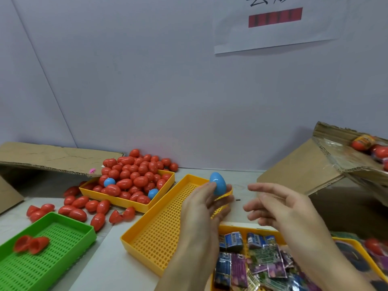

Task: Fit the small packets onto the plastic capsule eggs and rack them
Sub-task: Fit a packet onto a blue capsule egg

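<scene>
Two hands apart: left hand [202, 203] fingertips pinch blue plastic capsule egg [218, 184]; right hand [277, 203] spread loosely, holding nothing.

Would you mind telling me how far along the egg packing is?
Done: nothing racked; the long yellow tray holds no eggs. In hand: the left hand holds a blue egg; the right hand is open beside it. Left: the red egg pile and the packets.
</scene>
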### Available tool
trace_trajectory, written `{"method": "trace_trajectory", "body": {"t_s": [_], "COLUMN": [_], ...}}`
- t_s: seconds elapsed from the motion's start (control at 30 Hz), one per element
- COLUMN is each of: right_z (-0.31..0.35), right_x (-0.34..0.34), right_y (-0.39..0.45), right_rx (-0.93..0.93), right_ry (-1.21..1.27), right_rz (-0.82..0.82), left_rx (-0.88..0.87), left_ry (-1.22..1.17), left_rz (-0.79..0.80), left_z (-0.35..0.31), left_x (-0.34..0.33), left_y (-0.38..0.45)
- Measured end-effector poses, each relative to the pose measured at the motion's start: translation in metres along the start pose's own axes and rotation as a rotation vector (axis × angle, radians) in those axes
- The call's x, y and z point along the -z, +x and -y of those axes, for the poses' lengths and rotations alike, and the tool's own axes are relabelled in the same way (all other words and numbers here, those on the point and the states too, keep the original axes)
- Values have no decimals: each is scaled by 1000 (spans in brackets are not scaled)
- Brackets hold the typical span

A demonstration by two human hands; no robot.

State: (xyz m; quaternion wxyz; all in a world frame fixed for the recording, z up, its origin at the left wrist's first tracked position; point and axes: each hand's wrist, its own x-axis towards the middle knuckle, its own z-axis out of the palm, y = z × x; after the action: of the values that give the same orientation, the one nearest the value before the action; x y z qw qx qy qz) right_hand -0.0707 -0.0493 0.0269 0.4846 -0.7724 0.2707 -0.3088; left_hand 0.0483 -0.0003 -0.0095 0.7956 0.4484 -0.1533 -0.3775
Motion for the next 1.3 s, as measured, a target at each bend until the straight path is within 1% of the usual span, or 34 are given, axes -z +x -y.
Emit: {"method": "trace_trajectory", "body": {"t_s": [0.03, 0.07, 0.1, 0.13, 0.17, 0.3, 0.4, 0.5, 0.63, 0.87, 1.03, 1.3], "right_z": [-24, -35, -48, -54, -54, -61, -58, -57, -61, -67, -62, -53], "right_x": [7, 12, 15, 18, 18, 24, 29, 27, 17, 12, 18, 25], "right_y": [10, 11, 5, 7, 12, 11, 10, 8, 9, 13, 12, 12], "right_rx": [-135, -83, -105, -68, -35, -120, -151, -159, -166, -85, -72, -86], "right_ry": [76, -37, -145, -265, -342, -576, -660, -622, -670, -638, -472, -176], "right_rz": [-73, -95, -96, -43, -26, 142, 187, 229, 278, 146, 108, -17], "left_rx": [-22, -58, -65, -72, -65, -98, -124, -135, -147, -160, -160, -132], "left_ry": [38, 40, 47, 61, 78, 132, 143, 159, 181, 199, 226, 238], "left_rz": [-61, -102, -144, -146, -159, -142, -121, -105, -90, -103, -92, -2], "left_z": [1, 0, -2, -3, -4, -4, -2, -1, 2, 3, 3, 5], "left_x": [3, 7, 8, 9, 9, 9, 9, 10, 11, 10, 8, 5], "left_y": [4, 7, 6, 6, 6, 4, 5, 6, 7, 9, 7, 8]}}
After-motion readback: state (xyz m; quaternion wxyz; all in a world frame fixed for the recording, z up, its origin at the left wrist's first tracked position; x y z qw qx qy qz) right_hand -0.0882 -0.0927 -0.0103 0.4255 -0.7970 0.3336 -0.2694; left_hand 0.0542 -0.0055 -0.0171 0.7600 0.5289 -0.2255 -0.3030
